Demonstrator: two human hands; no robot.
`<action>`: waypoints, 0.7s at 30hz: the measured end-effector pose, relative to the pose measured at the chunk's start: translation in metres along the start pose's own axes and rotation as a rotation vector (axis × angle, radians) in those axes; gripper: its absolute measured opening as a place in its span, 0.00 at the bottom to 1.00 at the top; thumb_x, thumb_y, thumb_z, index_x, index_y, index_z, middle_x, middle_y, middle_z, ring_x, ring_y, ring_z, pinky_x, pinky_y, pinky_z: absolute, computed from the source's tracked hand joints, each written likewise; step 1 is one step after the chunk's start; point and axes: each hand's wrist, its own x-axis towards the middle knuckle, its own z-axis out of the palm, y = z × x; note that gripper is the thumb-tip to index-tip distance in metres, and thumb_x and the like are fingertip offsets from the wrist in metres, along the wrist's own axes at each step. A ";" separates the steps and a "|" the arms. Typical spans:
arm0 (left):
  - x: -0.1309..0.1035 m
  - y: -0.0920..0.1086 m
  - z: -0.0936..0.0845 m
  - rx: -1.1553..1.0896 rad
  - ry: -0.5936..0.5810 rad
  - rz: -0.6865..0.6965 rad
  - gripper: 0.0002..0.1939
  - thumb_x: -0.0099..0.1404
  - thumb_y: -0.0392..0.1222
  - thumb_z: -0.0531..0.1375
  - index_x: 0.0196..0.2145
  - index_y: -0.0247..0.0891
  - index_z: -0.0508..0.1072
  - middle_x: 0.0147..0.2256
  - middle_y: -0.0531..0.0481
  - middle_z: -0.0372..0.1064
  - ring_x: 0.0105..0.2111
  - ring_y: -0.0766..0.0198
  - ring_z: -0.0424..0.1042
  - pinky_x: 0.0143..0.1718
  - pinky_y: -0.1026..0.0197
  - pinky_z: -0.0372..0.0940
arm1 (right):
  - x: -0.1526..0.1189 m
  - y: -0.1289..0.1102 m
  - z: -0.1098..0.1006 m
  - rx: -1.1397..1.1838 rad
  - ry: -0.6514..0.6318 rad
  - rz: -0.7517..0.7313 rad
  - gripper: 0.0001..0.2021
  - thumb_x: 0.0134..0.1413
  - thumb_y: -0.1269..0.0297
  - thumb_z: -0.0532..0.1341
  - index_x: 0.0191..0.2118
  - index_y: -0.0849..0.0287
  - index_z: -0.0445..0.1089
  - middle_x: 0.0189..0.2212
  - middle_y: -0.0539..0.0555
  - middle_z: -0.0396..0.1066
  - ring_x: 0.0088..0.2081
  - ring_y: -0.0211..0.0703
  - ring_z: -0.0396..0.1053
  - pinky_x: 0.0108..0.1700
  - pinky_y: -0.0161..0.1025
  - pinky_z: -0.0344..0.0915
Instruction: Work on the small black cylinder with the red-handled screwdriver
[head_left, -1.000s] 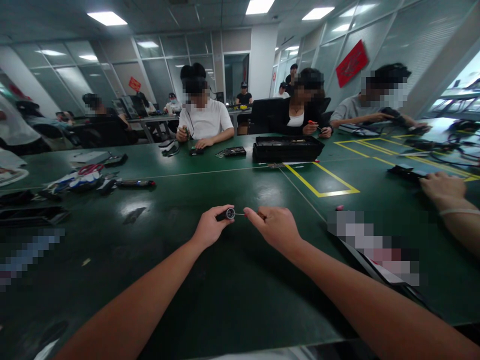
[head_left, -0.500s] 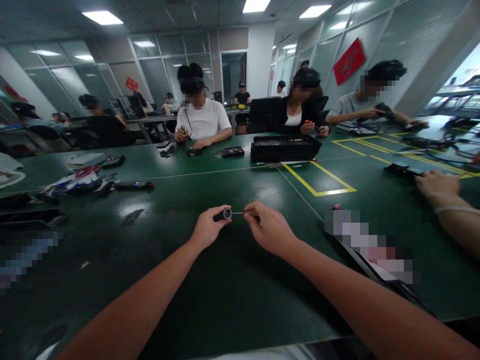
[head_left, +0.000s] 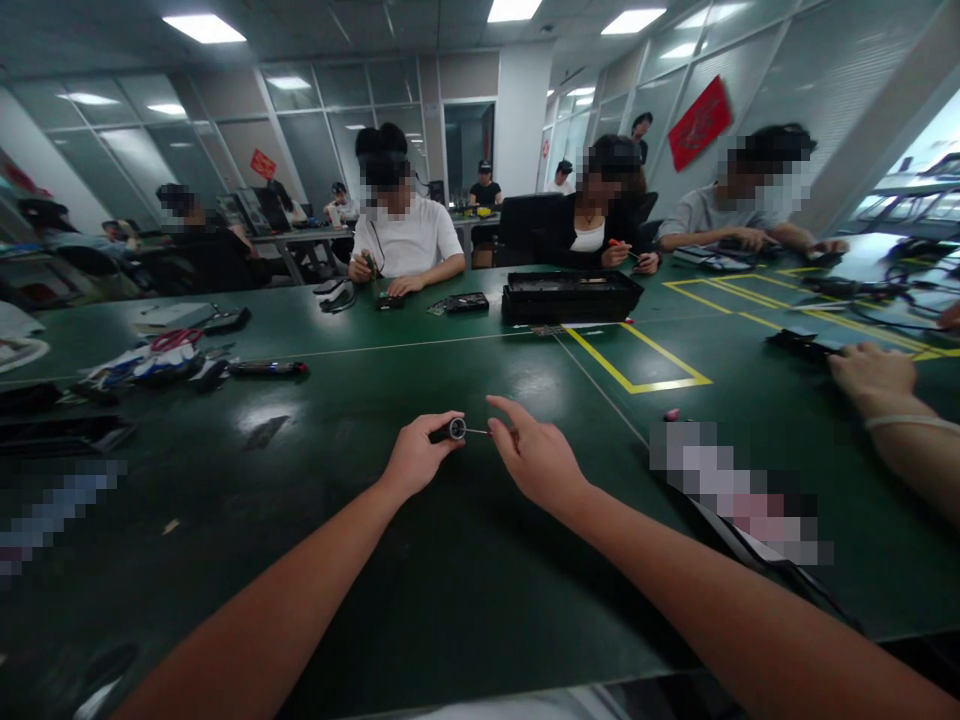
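Between the thumb and fingers of my left hand (head_left: 417, 455) is a small dark cylinder (head_left: 457, 429), its round, light-rimmed end turned towards me. From its right side a thin metal shaft (head_left: 475, 432) runs across to my right hand (head_left: 544, 458). It looks like a small screwdriver with a bit of red at the handle end. The thumb of my right hand lies by that red part, while the index finger is lifted and stretched out. Most of the handle is hidden in the palm. Both hands are above the green table (head_left: 420, 590).
A black open case (head_left: 570, 300) stands across the table near a yellow tape outline (head_left: 671, 382). On the left are a dark pen-shaped tool (head_left: 268, 369), tangled cables and black trays (head_left: 64, 436). Another person's hand (head_left: 874, 375) rests at right. Several people sit opposite.
My right index finger has lifted and spread away from the thumb. The cylinder has turned slightly in my left hand, and the shaft slopes a little more downward to the right.
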 end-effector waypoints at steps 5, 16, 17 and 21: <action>0.002 -0.003 0.000 -0.003 0.016 0.000 0.21 0.60 0.34 0.67 0.51 0.46 0.77 0.50 0.48 0.75 0.52 0.55 0.71 0.59 0.49 0.61 | -0.001 0.002 -0.001 0.079 -0.022 -0.063 0.17 0.67 0.64 0.54 0.59 0.58 0.64 0.31 0.52 0.75 0.30 0.43 0.72 0.34 0.39 0.65; 0.002 -0.009 0.001 -0.021 0.030 0.007 0.22 0.60 0.34 0.68 0.51 0.47 0.77 0.50 0.48 0.75 0.51 0.56 0.71 0.59 0.49 0.61 | 0.005 0.006 -0.002 0.124 -0.031 0.053 0.17 0.71 0.59 0.48 0.55 0.59 0.66 0.33 0.54 0.77 0.31 0.45 0.74 0.33 0.40 0.62; 0.002 -0.008 0.001 -0.014 0.023 0.012 0.21 0.60 0.34 0.68 0.51 0.47 0.77 0.49 0.48 0.75 0.51 0.56 0.71 0.59 0.49 0.61 | 0.005 0.006 -0.002 0.118 -0.015 0.065 0.16 0.70 0.61 0.48 0.55 0.59 0.66 0.34 0.55 0.77 0.32 0.45 0.74 0.34 0.40 0.62; 0.002 -0.004 0.000 0.002 0.004 0.010 0.22 0.60 0.33 0.67 0.51 0.47 0.77 0.50 0.48 0.74 0.52 0.55 0.71 0.60 0.48 0.60 | 0.004 0.007 0.001 0.095 0.004 0.026 0.15 0.67 0.64 0.51 0.56 0.59 0.63 0.30 0.52 0.75 0.27 0.44 0.71 0.32 0.40 0.62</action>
